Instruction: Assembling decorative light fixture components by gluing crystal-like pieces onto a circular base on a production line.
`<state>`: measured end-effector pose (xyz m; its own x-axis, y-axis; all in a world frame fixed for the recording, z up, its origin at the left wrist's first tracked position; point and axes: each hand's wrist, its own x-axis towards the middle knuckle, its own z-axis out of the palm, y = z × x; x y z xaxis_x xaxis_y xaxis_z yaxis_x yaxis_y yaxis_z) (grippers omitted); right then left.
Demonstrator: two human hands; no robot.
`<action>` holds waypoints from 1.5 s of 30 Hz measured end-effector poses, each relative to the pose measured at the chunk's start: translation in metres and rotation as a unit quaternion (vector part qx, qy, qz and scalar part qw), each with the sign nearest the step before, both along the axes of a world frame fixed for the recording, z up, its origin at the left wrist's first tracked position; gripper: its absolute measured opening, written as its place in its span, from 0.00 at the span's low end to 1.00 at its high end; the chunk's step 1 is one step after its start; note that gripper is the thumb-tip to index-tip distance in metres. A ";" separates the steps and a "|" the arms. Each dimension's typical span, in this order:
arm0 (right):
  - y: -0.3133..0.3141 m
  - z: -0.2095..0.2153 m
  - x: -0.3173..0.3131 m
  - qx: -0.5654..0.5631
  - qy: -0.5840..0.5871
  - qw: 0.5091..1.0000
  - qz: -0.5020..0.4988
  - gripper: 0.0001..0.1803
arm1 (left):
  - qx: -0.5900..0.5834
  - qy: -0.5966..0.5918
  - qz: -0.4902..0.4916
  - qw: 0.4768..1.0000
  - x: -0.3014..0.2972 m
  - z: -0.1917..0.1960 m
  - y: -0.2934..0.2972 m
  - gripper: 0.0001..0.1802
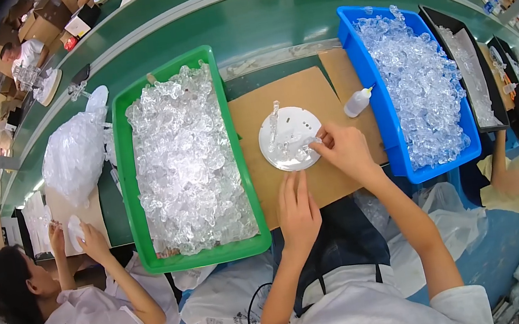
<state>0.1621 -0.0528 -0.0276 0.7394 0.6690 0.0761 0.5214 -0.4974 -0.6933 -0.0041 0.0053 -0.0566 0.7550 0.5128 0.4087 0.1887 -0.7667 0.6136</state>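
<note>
A round white disc (273, 141) with small holes and slots lies on a brown cardboard sheet (251, 113) in front of me. One clear plastic piece (274, 119) stands up from its left part, and more clear pieces sit toward its lower right. At the disc's right edge my right hand (346, 148) pinches a small clear plastic piece (314, 143). My left hand (298, 208) rests at the disc's near edge, fingers stretched out and holding nothing. A small squeeze bottle (357, 102) with a yellow tip lies right of the disc.
A green bin (251, 207) of clear plastic pieces flanks the cardboard on the left; a blue bin (388, 109) of similar pieces is on the right. Black trays (498, 106) stand farther right. A co-worker (88, 315) sits at left, near a bulging plastic bag (75, 156).
</note>
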 end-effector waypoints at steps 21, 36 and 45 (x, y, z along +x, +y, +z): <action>-0.037 -0.045 -0.001 0.135 -0.084 0.951 -0.264 0.36 | 0.094 0.135 0.069 0.984 0.014 -0.016 0.003 0.31; -0.076 -0.001 -0.049 0.082 0.123 0.975 -0.167 0.20 | 0.095 0.111 0.057 0.988 0.044 -0.016 -0.004 0.30; -0.054 -0.017 -0.030 0.054 -0.048 0.993 -0.094 0.18 | 0.113 0.122 0.047 0.985 0.044 -0.014 -0.003 0.30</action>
